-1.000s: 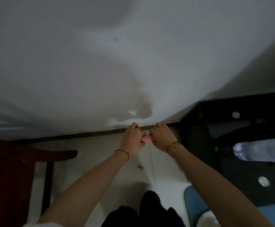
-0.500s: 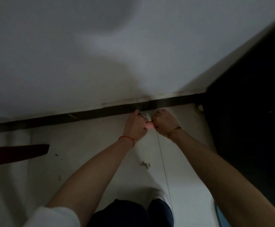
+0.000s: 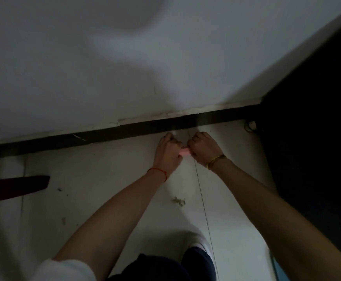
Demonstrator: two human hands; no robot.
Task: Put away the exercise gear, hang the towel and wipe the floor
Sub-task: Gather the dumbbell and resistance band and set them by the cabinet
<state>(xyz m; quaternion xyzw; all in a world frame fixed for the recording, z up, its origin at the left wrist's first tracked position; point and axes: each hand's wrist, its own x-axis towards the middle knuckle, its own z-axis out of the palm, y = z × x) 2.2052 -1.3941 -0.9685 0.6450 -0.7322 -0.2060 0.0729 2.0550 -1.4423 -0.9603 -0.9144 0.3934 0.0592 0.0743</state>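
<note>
Dim room, pale floor (image 3: 96,199) below dark baseboard (image 3: 125,130) | left hand (image 3: 168,152) and right hand (image 3: 203,150) grip small pink object (image 3: 183,152) just before baseboard | debris (image 3: 178,201) nearer the person; floor seemingly unwiped, towel unseen

1. No readable text, labels, brands, numbers or signs anywhere in view.
</note>
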